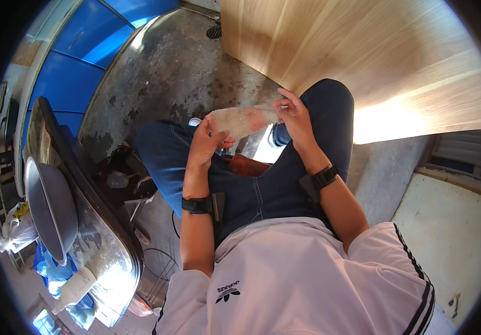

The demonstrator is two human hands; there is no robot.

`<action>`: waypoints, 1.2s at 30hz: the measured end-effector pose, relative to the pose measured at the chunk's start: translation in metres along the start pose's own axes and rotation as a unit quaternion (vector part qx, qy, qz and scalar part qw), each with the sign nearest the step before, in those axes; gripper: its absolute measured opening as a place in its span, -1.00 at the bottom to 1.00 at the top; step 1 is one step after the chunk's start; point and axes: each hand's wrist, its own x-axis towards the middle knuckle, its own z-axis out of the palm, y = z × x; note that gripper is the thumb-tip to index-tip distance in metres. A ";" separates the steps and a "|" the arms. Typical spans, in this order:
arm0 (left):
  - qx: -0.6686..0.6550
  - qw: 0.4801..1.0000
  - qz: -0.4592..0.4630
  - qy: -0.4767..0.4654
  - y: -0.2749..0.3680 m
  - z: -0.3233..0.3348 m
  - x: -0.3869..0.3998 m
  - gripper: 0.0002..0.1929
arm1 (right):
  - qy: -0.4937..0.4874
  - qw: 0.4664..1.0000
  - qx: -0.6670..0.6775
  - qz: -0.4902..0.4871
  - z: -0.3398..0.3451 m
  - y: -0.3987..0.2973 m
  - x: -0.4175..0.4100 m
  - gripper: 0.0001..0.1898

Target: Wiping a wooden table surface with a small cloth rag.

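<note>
A fuzzy beige cloth (230, 121) with pink bands is stretched between my two hands, above the gap between my knees. My left hand (207, 144) grips its left end, with the thumb on the near side. At the other end, the thumb and fingers of my right hand (297, 119) pinch the cloth's edge, and the index finger points up and away. Fingers hide part of both ends. Under my thighs shows a reddish-brown seat (248, 165).
On my left stands a dark-edged table (110, 251) with a grey metal basin (56, 209) and a white bottle (77, 287). A large wood-grain panel (349, 54) rises ahead to the right. Blue panels (73, 79) line the far left. A drain (214, 32) lies in the stained concrete floor (169, 75).
</note>
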 end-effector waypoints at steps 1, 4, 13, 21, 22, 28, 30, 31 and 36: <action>0.000 1.000 0.000 0.000 -0.001 0.000 0.001 -0.53 | 0.004 1.000 0.001 -0.001 0.000 0.001 0.000 -0.47; 0.018 1.000 0.008 0.010 -0.006 -0.004 0.004 -0.59 | 0.011 1.000 0.007 -0.005 0.000 0.001 0.001 -0.49; 0.040 0.997 0.043 0.041 -0.007 -0.002 0.002 -0.61 | 0.009 1.000 0.010 0.006 0.000 0.002 0.000 -0.47; 0.071 0.994 0.057 0.057 -0.010 -0.003 0.005 -0.52 | -0.035 0.995 -0.093 0.018 -0.002 0.008 -0.001 -0.46; 0.071 0.994 0.056 0.057 -0.010 -0.003 0.005 -0.52 | -0.041 0.993 -0.108 0.011 -0.002 0.008 -0.001 -0.46; 0.053 0.993 0.051 0.097 -0.002 0.007 -0.004 -0.28 | -0.022 0.997 -0.077 0.010 0.002 0.004 -0.002 -0.50; 0.056 0.997 0.020 0.056 -0.002 0.002 -0.004 -0.41 | -0.014 0.998 -0.065 0.009 0.002 0.003 -0.003 -0.53; 0.056 0.997 0.020 0.057 -0.004 -0.001 -0.001 -0.41 | -0.006 0.999 -0.054 0.008 0.003 0.002 -0.003 -0.57; 0.034 0.999 -0.019 -0.021 -0.009 -0.007 0.003 -0.60 | 0.029 0.995 -0.099 0.012 0.003 0.002 -0.003 -0.66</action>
